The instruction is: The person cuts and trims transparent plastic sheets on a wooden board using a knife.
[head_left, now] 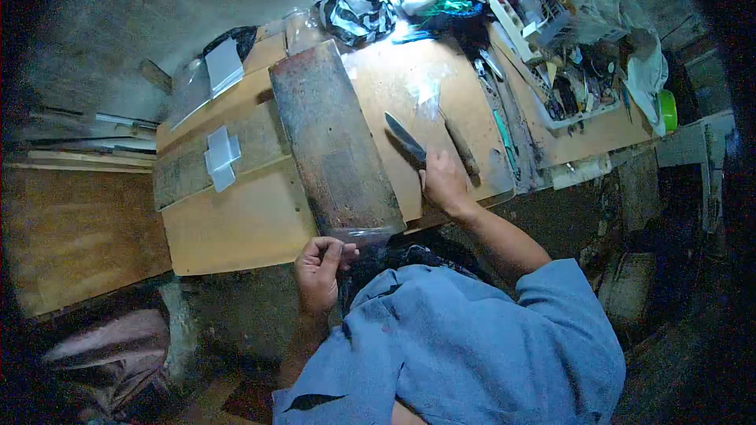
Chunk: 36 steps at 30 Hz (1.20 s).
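Note:
My right hand [446, 183] is closed round the handle of a knife [405, 138], its dark blade pointing up and left over the tan table board. At the near end of a long, stained dark board [331, 130], my left hand [319, 269] pinches the edge of a clear plastic sheet [364, 234]. Part of that sheet lies on the board's end; its full outline is hard to see. To the right of the knife, close to my right hand, rests a dark, narrow strip [460, 144].
Clear plastic pieces lie on the left plank [222, 159] and on the tan board [428, 93]. Bags, including a black-and-white one [356, 14], crowd the back. On the right are a basket of tools [579, 114] and a green-handled tool [504, 138].

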### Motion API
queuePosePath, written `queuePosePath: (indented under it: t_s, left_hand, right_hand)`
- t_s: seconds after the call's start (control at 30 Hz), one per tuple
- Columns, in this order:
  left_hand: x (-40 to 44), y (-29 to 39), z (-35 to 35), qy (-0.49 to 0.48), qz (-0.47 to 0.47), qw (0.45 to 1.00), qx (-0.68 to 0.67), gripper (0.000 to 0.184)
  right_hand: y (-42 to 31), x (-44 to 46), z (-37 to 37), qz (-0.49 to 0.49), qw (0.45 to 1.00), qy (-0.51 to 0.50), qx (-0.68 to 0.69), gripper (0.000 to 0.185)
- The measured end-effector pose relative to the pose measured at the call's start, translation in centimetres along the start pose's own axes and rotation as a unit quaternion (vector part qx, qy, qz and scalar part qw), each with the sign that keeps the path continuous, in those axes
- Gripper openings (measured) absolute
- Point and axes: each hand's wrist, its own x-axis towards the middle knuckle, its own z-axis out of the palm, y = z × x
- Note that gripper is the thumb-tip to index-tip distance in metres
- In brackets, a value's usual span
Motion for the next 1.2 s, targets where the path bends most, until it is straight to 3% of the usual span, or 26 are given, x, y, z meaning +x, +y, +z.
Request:
queuePosePath:
  t_s: [0.1, 0.3, 0.53, 0.67, 0.73, 0.87, 1.03, 1.2]
  left_hand:
    - [-0.2, 0.1, -0.4, 0.019, -0.040, 0.999, -0.022, 0.013]
    - [-0.6, -0.2, -1.4, 0.033, -0.030, 0.999, 0.004, 0.013]
    - [-1.4, 0.4, -1.7, 0.062, -0.040, 0.996, -0.052, 0.008]
    - [-1.5, 0.4, -1.6, 0.073, -0.043, 0.994, -0.065, 0.010]
    - [-1.7, 1.0, -1.5, 0.081, -0.053, 0.993, -0.073, 0.012]
    - [-1.6, 1.1, -1.6, 0.074, -0.081, 0.992, -0.056, 0.013]
    - [-1.2, 1.0, -1.5, 0.059, -0.063, 0.996, -0.036, 0.014]
    - [-1.0, 0.9, -1.3, 0.046, -0.077, 0.995, -0.038, 0.010]
  right_hand:
    - [0.4, 0.9, 0.5, -0.012, 1.000, 0.008, -0.014, 0.042]
    - [0.6, 3.8, -0.8, -0.086, 0.994, 0.065, -0.002, 0.040]
    - [3.0, 13.9, -3.7, 0.173, 0.975, 0.131, 0.051, 0.051]
    - [3.6, 16.2, -2.7, 0.201, 0.974, 0.100, 0.020, 0.053]
    - [3.2, 16.2, -2.9, 0.230, 0.967, 0.093, 0.062, 0.046]
    - [5.8, 17.5, -1.5, 0.163, 0.981, 0.095, 0.035, 0.032]
    - [6.9, 17.0, -1.8, 0.110, 0.956, 0.150, 0.228, 0.023]
    - [7.1, 15.5, -3.1, 0.137, 0.944, 0.106, 0.282, 0.024]
